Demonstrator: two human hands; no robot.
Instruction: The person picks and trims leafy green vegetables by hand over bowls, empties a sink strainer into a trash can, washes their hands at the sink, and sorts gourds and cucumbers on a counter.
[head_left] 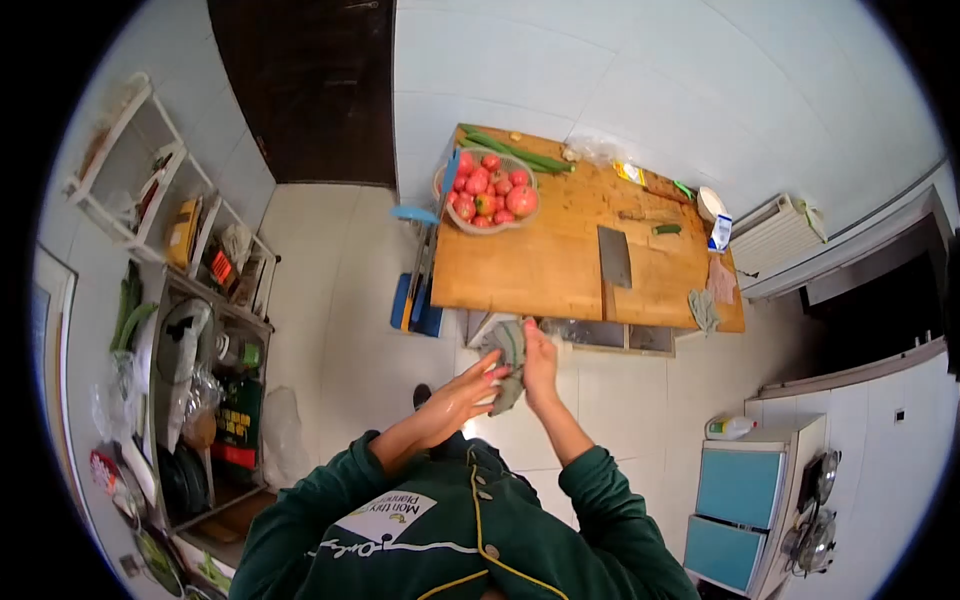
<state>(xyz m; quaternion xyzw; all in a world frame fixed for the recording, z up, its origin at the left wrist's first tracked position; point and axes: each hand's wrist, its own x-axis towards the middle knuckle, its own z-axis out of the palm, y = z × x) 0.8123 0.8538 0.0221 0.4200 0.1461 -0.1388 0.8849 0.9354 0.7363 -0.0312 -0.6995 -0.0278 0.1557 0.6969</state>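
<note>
A grey-green striped cloth [507,372] hangs between my two hands, in front of the table's near edge. My right hand [541,368] is closed on the cloth's right side. My left hand [455,403] lies against its left side with the fingers stretched out and apart, touching it. Beyond my hands is the wooden table [520,272]. On it are a cleaver [614,257], a short piece of cucumber [666,229] and a basket [437,183] full of red tomatoes [487,190].
Leeks [520,153] lie behind the basket. A bowl [710,204], a white-and-blue packet [720,233] and another cloth [703,311] are at the table's right. A loaded shelf [205,400] stands left, a blue-fronted cabinet [738,487] right. A radiator [775,233] is against the wall.
</note>
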